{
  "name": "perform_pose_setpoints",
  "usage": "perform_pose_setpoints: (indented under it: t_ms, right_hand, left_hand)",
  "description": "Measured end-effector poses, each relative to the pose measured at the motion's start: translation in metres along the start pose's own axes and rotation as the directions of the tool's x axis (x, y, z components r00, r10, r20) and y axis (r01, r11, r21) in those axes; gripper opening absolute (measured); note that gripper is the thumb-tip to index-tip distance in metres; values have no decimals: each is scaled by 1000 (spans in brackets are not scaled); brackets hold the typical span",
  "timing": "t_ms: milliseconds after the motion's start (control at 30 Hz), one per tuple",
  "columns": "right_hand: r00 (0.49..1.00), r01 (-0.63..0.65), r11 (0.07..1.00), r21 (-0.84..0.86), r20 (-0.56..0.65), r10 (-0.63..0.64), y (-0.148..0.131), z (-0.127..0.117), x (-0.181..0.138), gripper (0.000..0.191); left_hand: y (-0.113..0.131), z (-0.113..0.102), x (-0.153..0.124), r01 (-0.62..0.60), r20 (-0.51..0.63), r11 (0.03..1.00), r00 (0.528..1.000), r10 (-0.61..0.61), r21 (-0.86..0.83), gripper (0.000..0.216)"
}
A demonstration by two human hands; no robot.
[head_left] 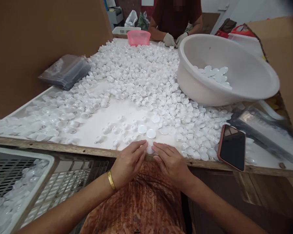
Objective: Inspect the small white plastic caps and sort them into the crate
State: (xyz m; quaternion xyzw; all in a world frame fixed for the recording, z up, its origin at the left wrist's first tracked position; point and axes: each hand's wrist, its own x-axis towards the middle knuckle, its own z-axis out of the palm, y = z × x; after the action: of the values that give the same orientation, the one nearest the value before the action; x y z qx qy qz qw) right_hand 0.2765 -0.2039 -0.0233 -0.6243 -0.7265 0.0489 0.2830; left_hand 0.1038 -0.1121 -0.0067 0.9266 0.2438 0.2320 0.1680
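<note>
At the table's near edge, my left hand (pixel 131 159) and my right hand (pixel 171 162) meet around a small white round plastic piece (pixel 150 149). Fingertips of both hands press on it from either side. A gold bracelet (pixel 111 180) circles my left wrist. Just beyond my fingers lie flat white discs (pixel 151 133), with several small white cup-like pieces (pixel 116 130) to their left. A large heap of similar white pieces (pixel 141 71) spreads over the table behind and to the right.
A big white basin (pixel 197 87) holding white discs stands at right. A phone (pixel 232 147) rests on the near edge. Crates (pixel 51 165) stand below left. Plastic bags (pixel 65 70) lie by a cardboard sheet. Across the table, a gloved person (pixel 169 39) sits near a pink basket (pixel 138 38).
</note>
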Motion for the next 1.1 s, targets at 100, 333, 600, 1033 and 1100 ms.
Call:
perform_pose_setpoints:
  t_ms: [100,333,600,1033,1100]
  right_hand:
    - [988,-154,984,95,-19,156,2,-3,5,27]
    - [938,-332,934,131,150,312,-1,-5,22,17]
    - [964,-203,752,627,-9,267,-9,-2,28,14]
    - [994,40,895,444,-112,11,-21,-18,32,30]
    - [994,47,891,452,-109,3,-22,-19,32,30]
  left_hand:
    - [2,1,18,157,39,983,986,-161,95,24]
    - [8,0,42,311,325,928,872,-365,207,20]
    - [5,1,19,102,-104,954,985,-137,-283,8]
    - [-4,-25,9,-151,-111,983,984,139,-109,44]
    - [-5,-28,10,-171,-100,979,982,160,-115,40]
